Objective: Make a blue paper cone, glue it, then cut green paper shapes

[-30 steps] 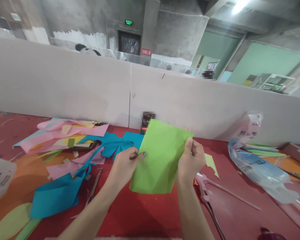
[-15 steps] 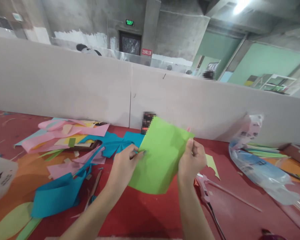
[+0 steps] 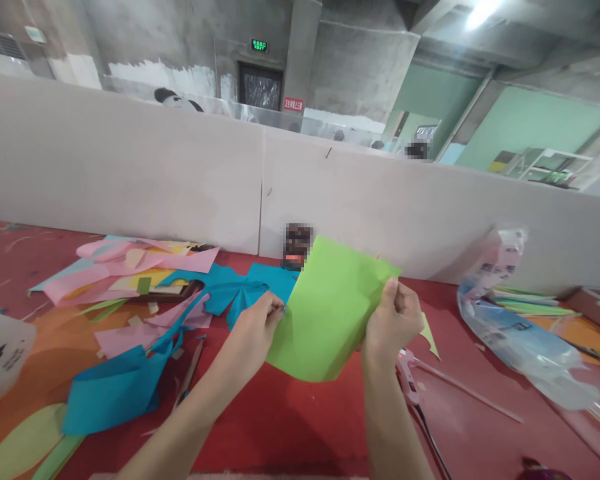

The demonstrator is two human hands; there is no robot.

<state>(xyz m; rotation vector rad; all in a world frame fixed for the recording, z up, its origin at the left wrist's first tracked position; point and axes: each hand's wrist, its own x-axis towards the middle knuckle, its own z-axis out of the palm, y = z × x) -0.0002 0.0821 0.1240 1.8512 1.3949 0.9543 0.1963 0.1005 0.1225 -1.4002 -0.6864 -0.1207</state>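
Green paper (image 3: pixel 330 307) is hanging above the red desk (image 3: pixel 290 420), tilted up, and we are pinching it on both sides: our left hand (image 3: pixel 253 330) is gripping its left edge, our right hand (image 3: pixel 395 320) its right edge near the top corner. Blue paper (image 3: pixel 115 390) and pink scraps (image 3: pixel 125 267) are lying to the left; a glue gun (image 3: pixel 407 380) is lying just under our right wrist.

green paper (image 3: pixel 330 307) shifted right, right hand (image 3: pixel 395 320) moved right along its edge
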